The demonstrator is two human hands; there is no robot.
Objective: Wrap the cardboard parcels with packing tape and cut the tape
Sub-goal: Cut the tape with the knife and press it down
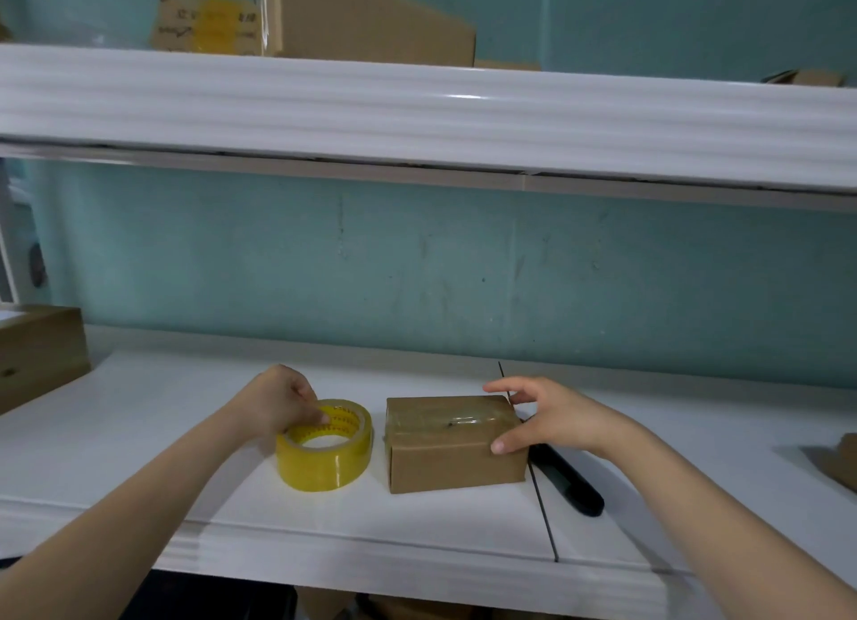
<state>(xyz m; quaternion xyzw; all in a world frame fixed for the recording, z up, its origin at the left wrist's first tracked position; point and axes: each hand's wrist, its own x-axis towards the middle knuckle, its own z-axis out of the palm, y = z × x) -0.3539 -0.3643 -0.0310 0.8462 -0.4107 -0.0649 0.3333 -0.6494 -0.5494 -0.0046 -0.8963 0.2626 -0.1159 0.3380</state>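
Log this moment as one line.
left hand: gripping tape roll | right hand: steadying parcel | knife: untouched on shelf

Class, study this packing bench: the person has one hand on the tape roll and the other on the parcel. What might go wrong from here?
1. The black cutter lies close beside the right hand; reaching without looking might mean a nick.
2. The parcel is steadied only by fingertips at one end, so pulling tape could slide it.
3. The left hand pinches the tape roll; the loose end may stick back on itself.
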